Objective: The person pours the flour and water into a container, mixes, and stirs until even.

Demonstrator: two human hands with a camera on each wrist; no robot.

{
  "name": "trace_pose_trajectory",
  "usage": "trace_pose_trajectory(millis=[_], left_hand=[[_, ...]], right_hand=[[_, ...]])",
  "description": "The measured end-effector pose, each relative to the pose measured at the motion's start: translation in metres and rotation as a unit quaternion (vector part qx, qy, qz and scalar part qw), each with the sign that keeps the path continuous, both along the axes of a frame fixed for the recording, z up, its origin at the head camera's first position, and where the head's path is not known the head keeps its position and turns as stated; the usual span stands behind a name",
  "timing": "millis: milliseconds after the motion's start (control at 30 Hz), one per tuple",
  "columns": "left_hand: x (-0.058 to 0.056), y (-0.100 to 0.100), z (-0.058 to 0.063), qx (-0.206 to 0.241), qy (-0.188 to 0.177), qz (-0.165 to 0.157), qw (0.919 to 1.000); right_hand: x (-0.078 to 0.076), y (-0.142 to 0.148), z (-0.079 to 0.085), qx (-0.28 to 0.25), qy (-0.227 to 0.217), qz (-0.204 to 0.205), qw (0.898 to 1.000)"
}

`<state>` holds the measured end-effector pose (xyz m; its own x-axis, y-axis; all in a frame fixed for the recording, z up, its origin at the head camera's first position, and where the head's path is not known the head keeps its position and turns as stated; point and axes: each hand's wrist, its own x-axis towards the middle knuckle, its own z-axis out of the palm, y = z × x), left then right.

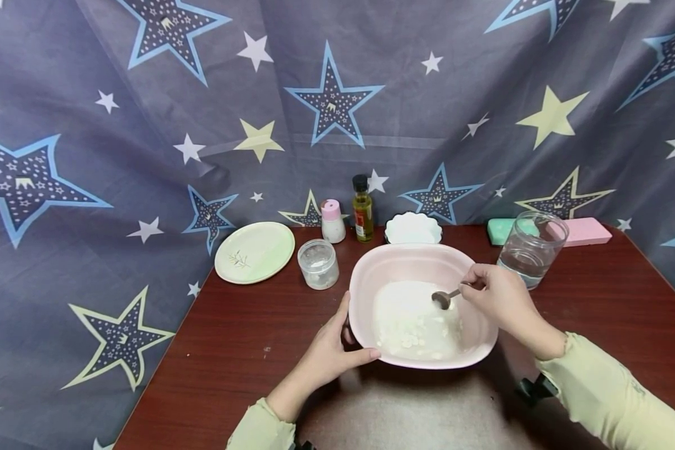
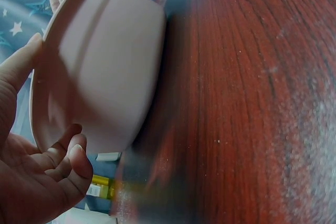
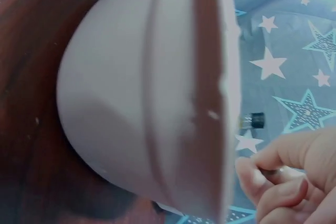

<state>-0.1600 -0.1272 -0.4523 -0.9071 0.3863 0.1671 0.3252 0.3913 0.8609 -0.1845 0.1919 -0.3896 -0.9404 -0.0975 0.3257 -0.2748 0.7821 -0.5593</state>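
A pale pink basin [image 1: 365, 294] stands on the table with white powder [image 1: 405, 303] and some clumps in its bottom. My left hand [image 1: 329, 344] holds the basin's left side, thumb at the near rim and other fingers bent below it, as the left wrist view shows. Over the basin's right part, my right hand [image 1: 497, 297] pinches the handle of a small dark spoon [image 1: 442, 300]. The spoon's bowl hangs low over the powder. In the right wrist view the basin's outer wall [image 3: 115, 77] hides the spoon's bowl and the powder.
Behind the basin stand a clear jar [image 1: 318, 265], a pink-capped shaker [image 1: 332, 222], an oil bottle [image 1: 362, 209] and a white scalloped dish [image 1: 413, 229]. A plate [image 1: 254, 253] lies at left. At right are a glass of water [image 1: 531, 250], a green block [image 1: 500, 231] and a pink block [image 1: 587, 232].
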Motion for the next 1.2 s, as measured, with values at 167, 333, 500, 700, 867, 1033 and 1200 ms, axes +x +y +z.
trace_pose_trajectory(millis=[167, 333, 500, 700, 867, 1033, 1200], left_hand=[[-0.001, 0.000, -0.001, -0.007, 0.006, -0.002, 1.0000], [-0.001, -0.001, -0.002, -0.016, 0.012, -0.005, 0.9998], [-0.001, -0.001, 0.000, -0.025, 0.011, 0.001, 0.9996], [-0.001, -0.001, -0.001, -0.026, 0.007, 0.003, 0.9996], [-0.001, -0.001, -0.002, -0.024, 0.011, 0.003, 0.9997], [-0.001, -0.001, -0.002, -0.016, 0.020, 0.000, 0.9997], [-0.001, -0.001, -0.002, -0.019, 0.021, 0.000, 0.9996]], right_hand=[[0.006, 0.010, 0.009, 0.004, -0.035, 0.012, 0.999], [0.012, 0.016, 0.014, -0.010, -0.090, 0.048, 0.995], [0.014, 0.019, 0.013, -0.074, -0.147, 0.117, 0.979], [0.014, 0.013, 0.005, -0.148, -0.202, 0.191, 0.949], [0.013, -0.006, -0.001, -0.158, -0.199, 0.211, 0.944], [0.009, -0.025, -0.008, -0.153, -0.161, 0.214, 0.951], [0.002, -0.039, -0.013, -0.136, -0.121, 0.177, 0.967]])
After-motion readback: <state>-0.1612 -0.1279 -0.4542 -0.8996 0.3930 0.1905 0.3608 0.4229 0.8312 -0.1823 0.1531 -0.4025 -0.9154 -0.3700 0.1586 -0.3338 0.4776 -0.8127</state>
